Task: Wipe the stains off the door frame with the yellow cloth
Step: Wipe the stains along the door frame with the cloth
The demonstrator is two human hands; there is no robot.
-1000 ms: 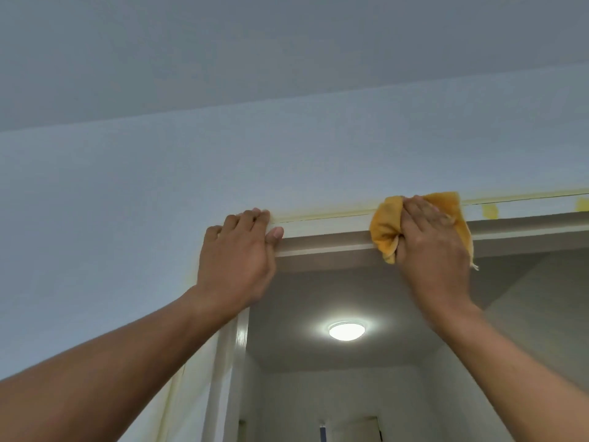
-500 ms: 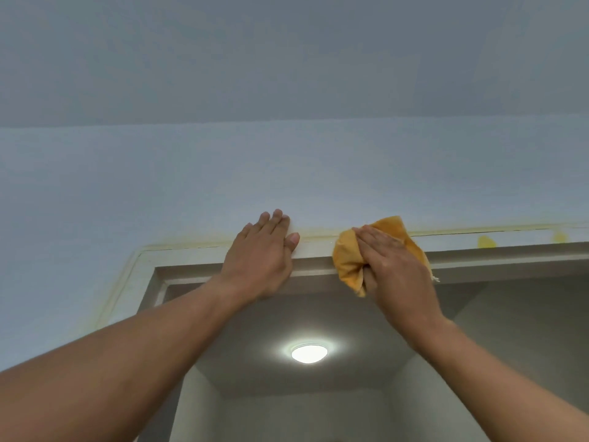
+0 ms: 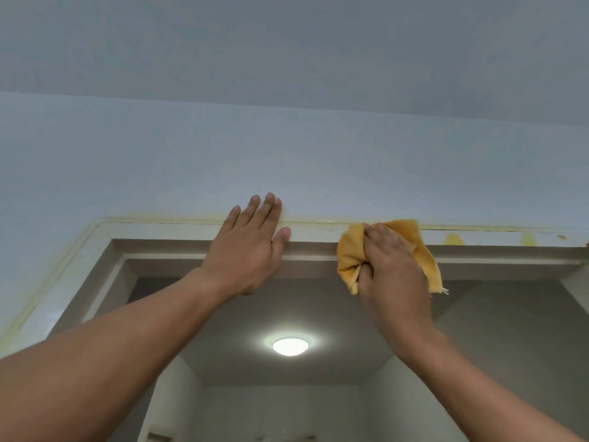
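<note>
The white door frame [image 3: 165,231] spans the view overhead, its top bar running left to right. My right hand [image 3: 390,266] grips the bunched yellow cloth [image 3: 349,253] and presses it against the top bar, right of centre. My left hand [image 3: 251,244] lies flat on the top bar with straight fingers reaching onto the wall above. Two yellow stains [image 3: 454,240] mark the bar to the right of the cloth, with a small brown spot [image 3: 561,238] further right. A faint yellowish line runs along the frame's upper edge.
The pale wall [image 3: 287,154] and grey ceiling [image 3: 287,43] sit above the frame. Through the doorway a round ceiling lamp [image 3: 290,345] is lit. The frame's left post [image 3: 57,301] slopes down at the lower left.
The view has swung left and up, so the frame's left corner now shows. My left hand has shifted right along the top bar and flattened. The cloth stays pressed on the bar.
</note>
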